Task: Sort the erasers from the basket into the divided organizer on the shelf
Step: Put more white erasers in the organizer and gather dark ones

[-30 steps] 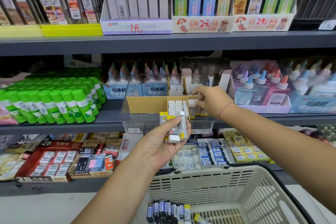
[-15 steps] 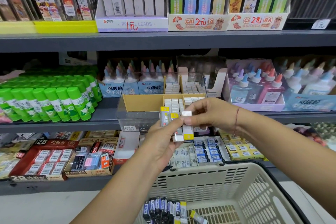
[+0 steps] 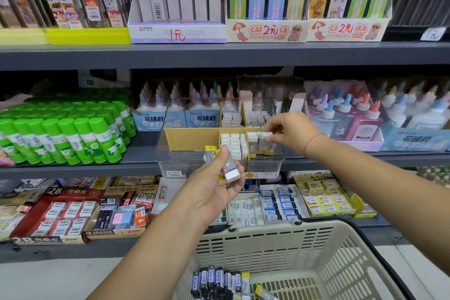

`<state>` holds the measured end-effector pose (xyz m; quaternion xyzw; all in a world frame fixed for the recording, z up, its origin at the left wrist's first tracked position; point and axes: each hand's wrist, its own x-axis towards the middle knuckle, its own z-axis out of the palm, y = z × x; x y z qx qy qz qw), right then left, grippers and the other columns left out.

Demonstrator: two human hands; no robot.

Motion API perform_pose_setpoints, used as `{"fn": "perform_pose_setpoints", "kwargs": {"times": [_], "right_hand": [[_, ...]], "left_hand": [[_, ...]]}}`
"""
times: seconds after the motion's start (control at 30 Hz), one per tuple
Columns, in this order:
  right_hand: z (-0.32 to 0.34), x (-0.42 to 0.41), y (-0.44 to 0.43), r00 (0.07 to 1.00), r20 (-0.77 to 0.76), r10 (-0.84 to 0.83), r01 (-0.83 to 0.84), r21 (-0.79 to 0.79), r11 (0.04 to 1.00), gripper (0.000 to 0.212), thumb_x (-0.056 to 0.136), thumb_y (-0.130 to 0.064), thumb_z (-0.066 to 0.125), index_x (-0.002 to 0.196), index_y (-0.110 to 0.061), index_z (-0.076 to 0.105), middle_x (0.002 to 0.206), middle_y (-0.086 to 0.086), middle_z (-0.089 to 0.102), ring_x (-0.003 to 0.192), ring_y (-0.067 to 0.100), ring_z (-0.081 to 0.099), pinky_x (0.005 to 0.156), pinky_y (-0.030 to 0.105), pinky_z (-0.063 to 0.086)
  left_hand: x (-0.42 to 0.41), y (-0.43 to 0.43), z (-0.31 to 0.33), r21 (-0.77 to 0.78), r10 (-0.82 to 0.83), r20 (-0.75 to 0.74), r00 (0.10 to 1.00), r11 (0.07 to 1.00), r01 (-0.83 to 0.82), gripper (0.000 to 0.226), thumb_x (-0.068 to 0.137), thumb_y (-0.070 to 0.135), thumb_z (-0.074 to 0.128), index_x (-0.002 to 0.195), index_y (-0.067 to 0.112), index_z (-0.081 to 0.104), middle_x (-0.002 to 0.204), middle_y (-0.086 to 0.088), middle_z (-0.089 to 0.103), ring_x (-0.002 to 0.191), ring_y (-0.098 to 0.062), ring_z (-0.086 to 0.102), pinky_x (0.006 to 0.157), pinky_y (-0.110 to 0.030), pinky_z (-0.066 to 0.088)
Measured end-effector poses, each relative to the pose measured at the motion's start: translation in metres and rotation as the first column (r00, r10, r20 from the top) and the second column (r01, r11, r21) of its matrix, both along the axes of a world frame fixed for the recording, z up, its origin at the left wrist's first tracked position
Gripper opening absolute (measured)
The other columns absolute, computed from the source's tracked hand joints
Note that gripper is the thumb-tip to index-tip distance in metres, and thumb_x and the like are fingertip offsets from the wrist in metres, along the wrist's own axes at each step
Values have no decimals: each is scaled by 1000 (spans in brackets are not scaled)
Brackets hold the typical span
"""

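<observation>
A clear organizer [image 3: 170, 161] with cardboard dividers stands on the middle shelf, several compartments packed with white erasers. My right hand [image 3: 291, 133] pinches one white eraser [image 3: 265, 142] and holds it upright over the front right compartment. My left hand [image 3: 214, 185] is just below the organizer's front wall and grips a few erasers [image 3: 231, 170], white with yellow and grey sleeves. The beige basket [image 3: 316, 246] is at the bottom, with several dark-sleeved erasers [image 3: 219, 280] lying in it.
Green glue sticks [image 3: 63, 139] stand left of the organizer and glue bottles [image 3: 341, 119] to its right. Boxes of erasers [image 3: 73, 212] fill the lower shelf. Pencil lead packs [image 3: 177, 2] line the top shelf. The organizer's front left compartment [image 3: 190, 139] holds nothing visible.
My right hand came back from the organizer, took one eraser from my left hand and carried it up to the front right compartment. My left hand dropped slightly.
</observation>
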<state>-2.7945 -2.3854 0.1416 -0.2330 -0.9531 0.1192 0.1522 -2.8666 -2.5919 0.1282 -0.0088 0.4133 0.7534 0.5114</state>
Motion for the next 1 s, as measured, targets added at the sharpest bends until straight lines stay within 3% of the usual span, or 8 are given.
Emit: {"fn": "perform_pose_setpoints", "kwargs": {"times": [0.13, 0.27, 0.53, 0.6, 0.67, 0.77, 0.87, 1.0], "right_hand": [[-9, -7, 0, 999, -46, -7, 11, 75, 997, 16, 80, -25, 74, 94, -18, 71, 94, -5, 62, 87, 12, 56, 88, 29, 45], [-13, -14, -1, 998, -3, -55, 55, 225, 973, 18, 82, -32, 71, 95, -22, 66, 94, -8, 62, 94, 13, 56, 93, 28, 31], [-9, -13, -6, 997, 56, -53, 37, 260, 965, 17, 84, -36, 68, 93, -23, 61, 89, -9, 52, 95, 16, 55, 90, 30, 32], [-2, -6, -16, 995, -90, -43, 53, 119, 991, 18, 83, -37, 69, 89, -21, 62, 84, -8, 55, 84, 13, 55, 84, 28, 40], [7, 5, -36, 967, -250, -49, -2, -199, 980, 18, 83, -35, 70, 83, -19, 62, 78, -7, 58, 71, 7, 53, 72, 22, 46], [9, 19, -70, 967, -256, -12, -160, -637, 755, 24, 79, -31, 73, 87, -10, 66, 79, 3, 64, 72, 8, 55, 74, 24, 49], [-10, 24, -90, 948, -311, -65, -216, -779, 589, 19, 79, -11, 74, 91, -1, 63, 82, 14, 60, 75, 18, 54, 69, 23, 48], [-21, 31, -95, 898, -408, -166, -255, -789, 560, 6, 82, -5, 70, 85, -5, 64, 78, 14, 64, 74, 21, 59, 64, 19, 50]], "left_hand": [[-1, 0, -3, -64, -46, -87, 995, 997, 40, 29, 80, 32, 67, 95, 9, 59, 68, -5, 61, 53, -12, 55, 42, -19, 44], [0, 0, -4, -107, -109, -160, 981, 990, 93, 32, 77, 36, 66, 90, 9, 60, 66, -1, 60, 45, -8, 49, 35, -15, 34], [8, -1, -1, 23, -63, -52, 997, 998, 64, 26, 88, 7, 62, 111, -5, 61, 86, -17, 69, 70, -22, 67, 55, -27, 58], [8, 0, -3, 40, -46, -67, 997, 998, 49, 30, 87, 4, 61, 115, -6, 59, 91, -18, 70, 72, -23, 69, 58, -28, 58], [8, 1, -3, 51, -17, -77, 997, 998, 21, 30, 87, 4, 61, 116, -6, 59, 99, -20, 67, 70, -22, 70, 58, -28, 58], [9, 4, -3, 72, 24, -76, 997, 997, -19, 23, 89, 4, 60, 110, -5, 60, 96, -18, 67, 75, -23, 70, 60, -28, 59], [14, 6, -4, 92, 21, -68, 997, 996, -15, 27, 91, 6, 58, 115, -7, 56, 94, -20, 71, 79, -22, 72, 61, -29, 59], [19, 6, -5, 89, -30, -70, 997, 995, 36, 35, 93, 7, 55, 126, -5, 53, 111, -24, 67, 92, -27, 70, 65, -31, 60]]}}
